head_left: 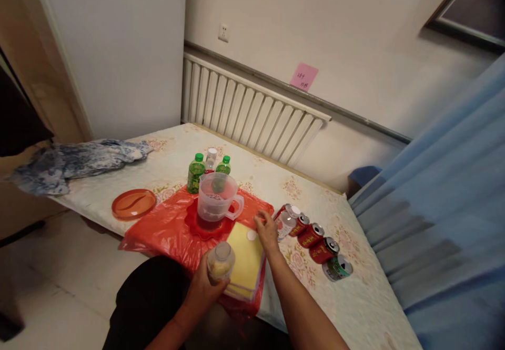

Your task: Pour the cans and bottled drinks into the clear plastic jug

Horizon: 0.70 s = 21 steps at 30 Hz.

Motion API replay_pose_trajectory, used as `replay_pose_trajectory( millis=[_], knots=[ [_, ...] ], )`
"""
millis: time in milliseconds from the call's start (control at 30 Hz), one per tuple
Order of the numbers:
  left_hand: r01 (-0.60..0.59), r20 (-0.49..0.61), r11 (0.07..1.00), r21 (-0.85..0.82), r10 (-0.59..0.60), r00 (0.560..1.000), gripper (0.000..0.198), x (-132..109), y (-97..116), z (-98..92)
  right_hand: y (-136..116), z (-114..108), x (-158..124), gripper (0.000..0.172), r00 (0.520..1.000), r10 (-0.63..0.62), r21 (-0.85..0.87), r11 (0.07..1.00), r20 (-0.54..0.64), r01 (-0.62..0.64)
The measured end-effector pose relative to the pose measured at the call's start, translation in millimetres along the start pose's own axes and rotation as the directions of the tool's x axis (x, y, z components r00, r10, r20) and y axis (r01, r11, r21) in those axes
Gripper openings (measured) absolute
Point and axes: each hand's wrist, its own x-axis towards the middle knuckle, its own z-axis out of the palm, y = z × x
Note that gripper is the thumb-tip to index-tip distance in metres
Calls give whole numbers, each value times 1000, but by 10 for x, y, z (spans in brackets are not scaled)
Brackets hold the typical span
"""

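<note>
My left hand (203, 285) is wrapped around a clear plastic bottle (221, 262) with its neck uncapped and something pale yellow inside. My right hand (266, 230) hovers over the right edge of a stack of yellow sheets (245, 266), fingers loosely bent and nothing visible in them. Below its fingertips, a white round cap (251, 235) rests on the yellow stack. A translucent measuring jug (215, 200) stands on a red scalloped dish (192, 222), atop red plastic sheeting (158, 229). Beside my right hand stands a clear bottle with a white cap (285, 225).
Several drink cans (311, 236) form a row at the right. Green-capped bottles (195, 175) and a white-capped bottle (211, 159) stand behind the jug. An orange lid (134, 204) lies left, near crumpled blue-grey cloth (87, 163). A blue curtain (445, 208) hangs at the right.
</note>
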Motion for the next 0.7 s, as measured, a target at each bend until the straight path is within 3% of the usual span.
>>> replay_pose_trajectory(
  millis=[67,167,267,367,567,700],
  knots=[
    [-19,2,999,-26,19,1000,67,7,-4,10,-174,29,86,36,1000,-22,55,998,13,21],
    [-45,8,998,-47,46,999,67,17,-3,27,-430,140,154,35,990,-90,268,961,104,59],
    [-44,28,997,-57,46,999,67,20,-7,37,-582,318,174,36,971,-120,461,888,207,12],
    [-52,59,995,-88,57,997,67,14,-29,39,-642,507,201,41,966,-82,525,849,247,-62],
    [-52,66,996,-79,57,996,70,-5,-74,27,-818,721,280,35,979,-8,609,784,203,-120],
    [-60,69,995,-83,66,995,73,-11,-81,25,-1027,589,323,34,994,23,636,767,106,-86]
  ],
)
